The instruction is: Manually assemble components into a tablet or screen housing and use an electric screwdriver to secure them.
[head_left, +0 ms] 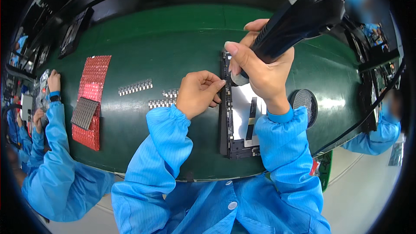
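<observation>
My right hand [271, 67] is wrapped round a black hot-air gun [299, 19] with a ribbed hose at its top. Its round metal nozzle points down at the upper left part of an opened flat device [237, 119], which has a black frame, a silvery plate and a dark ribbon strip [251, 119]. At the device's left edge, just left of the nozzle, my left hand [197, 93] has thumb and forefinger pinched together. Whatever lies between those fingertips is too small to make out. Several small dark-and-silver parts in rows [162, 103] lie beside my left hand, partly covered by it.
Further left are another row of small parts [135, 87], a red bubble-wrap bag [92, 86] and a grey gridded block [85, 113] on it. Right of my forearm stands a round black mesh dish [304, 106]. A black cable [362, 121] crosses the right side. A co-worker's sleeve [56, 123] reaches in at left.
</observation>
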`<state>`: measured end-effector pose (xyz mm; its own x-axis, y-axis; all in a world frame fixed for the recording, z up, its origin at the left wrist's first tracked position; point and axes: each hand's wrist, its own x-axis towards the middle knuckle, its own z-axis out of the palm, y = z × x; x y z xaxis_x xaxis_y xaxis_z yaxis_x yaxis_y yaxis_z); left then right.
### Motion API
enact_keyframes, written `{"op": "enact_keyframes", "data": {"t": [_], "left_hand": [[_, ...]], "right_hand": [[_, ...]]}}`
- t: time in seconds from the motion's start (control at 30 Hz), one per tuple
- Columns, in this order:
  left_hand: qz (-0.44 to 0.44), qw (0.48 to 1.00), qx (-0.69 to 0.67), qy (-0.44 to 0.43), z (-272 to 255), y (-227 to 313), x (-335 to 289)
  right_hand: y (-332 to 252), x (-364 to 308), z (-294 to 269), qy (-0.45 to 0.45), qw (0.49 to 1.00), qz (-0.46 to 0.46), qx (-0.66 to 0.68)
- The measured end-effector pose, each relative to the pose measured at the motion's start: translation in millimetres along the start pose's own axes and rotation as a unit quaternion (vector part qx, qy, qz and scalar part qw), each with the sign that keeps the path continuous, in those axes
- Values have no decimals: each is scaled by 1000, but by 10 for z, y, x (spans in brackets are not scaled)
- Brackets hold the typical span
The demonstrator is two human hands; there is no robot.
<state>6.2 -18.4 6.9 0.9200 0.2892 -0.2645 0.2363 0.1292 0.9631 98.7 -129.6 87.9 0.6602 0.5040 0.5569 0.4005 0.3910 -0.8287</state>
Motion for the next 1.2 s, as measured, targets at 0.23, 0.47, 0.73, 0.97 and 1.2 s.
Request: {"op": "enact_keyframes", "data": {"t": [0.23,0.47,0.73,0.97,1.2], "left_hand": [[-3,1000,9,3,-8,12,12],[-6,1000,14,9,5,18,17],[0,1000,17,8,0,21,14],[-7,1000,25,8,2,23,8],[3,1000,20,8,0,14,4]], "right_hand": [[181,17,48,38,999,22,15],[221,7,49,40,999,27,10],[233,-1,56,30,999,24,6],[233,-8,56,28,999,23,3],[252,-59,24,-60,995,-24,-78]]}}
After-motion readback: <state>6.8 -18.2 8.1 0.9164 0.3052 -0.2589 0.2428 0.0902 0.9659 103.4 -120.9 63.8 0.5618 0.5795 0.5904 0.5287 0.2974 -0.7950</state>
